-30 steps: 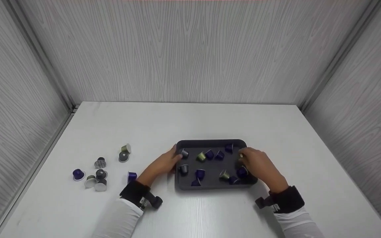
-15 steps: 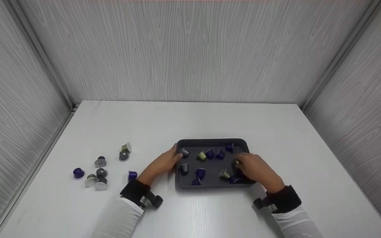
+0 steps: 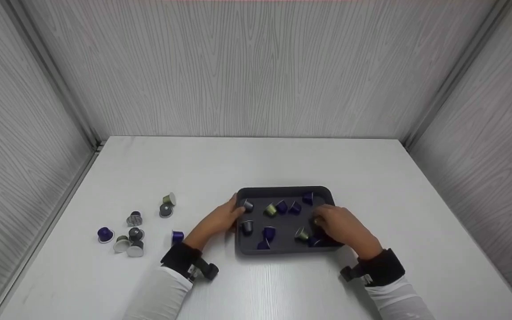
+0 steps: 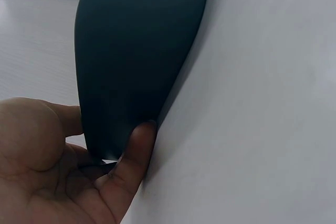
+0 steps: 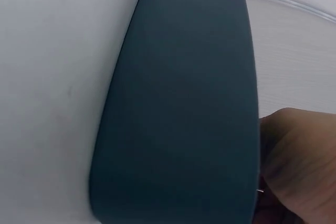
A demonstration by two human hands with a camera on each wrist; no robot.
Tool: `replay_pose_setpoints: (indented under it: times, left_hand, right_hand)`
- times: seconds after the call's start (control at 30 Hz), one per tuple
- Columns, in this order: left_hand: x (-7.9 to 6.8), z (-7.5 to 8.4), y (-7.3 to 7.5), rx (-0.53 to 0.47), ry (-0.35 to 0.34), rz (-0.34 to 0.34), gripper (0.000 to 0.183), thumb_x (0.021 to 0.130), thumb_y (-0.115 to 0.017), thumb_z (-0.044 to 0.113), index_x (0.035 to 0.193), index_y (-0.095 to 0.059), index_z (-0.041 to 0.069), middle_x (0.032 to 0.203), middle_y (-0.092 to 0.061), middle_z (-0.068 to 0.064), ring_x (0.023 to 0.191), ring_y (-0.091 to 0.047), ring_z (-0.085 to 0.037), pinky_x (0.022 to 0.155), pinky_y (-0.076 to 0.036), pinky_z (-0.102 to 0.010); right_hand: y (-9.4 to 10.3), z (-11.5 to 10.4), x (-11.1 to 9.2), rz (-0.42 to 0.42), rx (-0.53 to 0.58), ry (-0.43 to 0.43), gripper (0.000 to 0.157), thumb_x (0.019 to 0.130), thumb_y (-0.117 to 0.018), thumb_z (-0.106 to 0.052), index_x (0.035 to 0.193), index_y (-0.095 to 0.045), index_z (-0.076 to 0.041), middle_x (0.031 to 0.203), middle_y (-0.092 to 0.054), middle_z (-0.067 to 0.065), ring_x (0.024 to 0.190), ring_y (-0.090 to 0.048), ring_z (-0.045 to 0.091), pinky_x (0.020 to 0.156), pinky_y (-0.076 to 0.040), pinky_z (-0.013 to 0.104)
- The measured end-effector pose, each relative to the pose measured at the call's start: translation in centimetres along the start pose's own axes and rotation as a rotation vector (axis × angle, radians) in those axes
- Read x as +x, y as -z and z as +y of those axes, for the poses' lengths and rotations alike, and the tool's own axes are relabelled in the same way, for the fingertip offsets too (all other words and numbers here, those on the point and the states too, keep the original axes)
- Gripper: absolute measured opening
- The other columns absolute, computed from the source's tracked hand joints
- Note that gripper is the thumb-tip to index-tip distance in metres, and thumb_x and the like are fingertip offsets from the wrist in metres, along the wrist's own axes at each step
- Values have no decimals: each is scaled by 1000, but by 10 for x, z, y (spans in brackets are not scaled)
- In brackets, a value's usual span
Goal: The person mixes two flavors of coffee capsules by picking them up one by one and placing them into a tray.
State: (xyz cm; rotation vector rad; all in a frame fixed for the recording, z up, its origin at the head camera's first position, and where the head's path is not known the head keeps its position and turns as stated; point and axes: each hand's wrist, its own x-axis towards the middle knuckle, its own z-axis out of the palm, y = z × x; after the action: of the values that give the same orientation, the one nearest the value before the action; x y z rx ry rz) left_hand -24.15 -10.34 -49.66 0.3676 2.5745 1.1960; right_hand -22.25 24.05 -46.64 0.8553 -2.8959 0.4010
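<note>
Gripped smooth dark-grey rectangular tray [image 3: 285,226] at near middle of white table [image 3: 425,209] by left rim with left hand [image 3: 222,218] | had right hand [image 3: 345,226] inside right end, could not tell whether holding anything | judged stiff, light, slippery; best held by opposite rims

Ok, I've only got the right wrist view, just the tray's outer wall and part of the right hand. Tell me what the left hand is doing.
Observer: The left hand grips the tray at its left end.
Operator: Tell me what shows inside, nearest the far right corner.
Observer: A purple capsule, close to the far wall.
Operator: Now report any capsules outside the tray.
Observer: Loose capsules lie on the white table, to the left of the tray.
</note>
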Motion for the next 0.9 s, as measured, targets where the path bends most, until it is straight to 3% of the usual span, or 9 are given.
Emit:
replay_pose_setpoints:
  times: [0.2,0.4,0.57,0.73,0.9]
  left_hand:
    - [0,1,1,-21,-42,1,62,106,-43,29,156,-16,3,122,-60,-23,72,-62,-21,72,-53,-38]
    - [0,2,1,-2,-66,25,51,106,-44,26,149,-30,5,114,-63,-24,74,-64,-25,74,-53,-42]
    - [0,0,0,-11,-65,32,50,105,-45,26,149,-31,6,113,-63,-24,74,-64,-26,73,-53,-42]
    - [0,0,0,-12,-66,26,55,106,-44,26,152,-26,3,114,-63,-24,73,-63,-25,73,-52,-41]
    - [1,0,1,-12,-74,25,51,105,-45,26,149,-30,4,113,-63,-23,72,-62,-24,70,-53,-40]
  right_hand:
    - [8,3,-2,37,7,-40,24,93,-67,-10,116,-68,-3,106,-69,9,97,-67,27,84,-54,44]
    - [14,7,-5,115,2,-33,28,93,-68,-13,119,-66,-2,108,-68,10,95,-66,27,82,-54,44]
    - [14,14,-6,144,-18,-23,39,93,-69,-15,129,-62,-3,123,-63,17,110,-61,35,92,-49,49]
    - [15,18,-9,110,-19,-111,54,95,-67,-26,142,-50,-4,135,-54,23,119,-54,42,97,-44,55]
    - [14,21,-10,82,-14,-223,65,97,-63,-35,146,-41,1,124,-59,28,102,-61,45,85,-50,56]
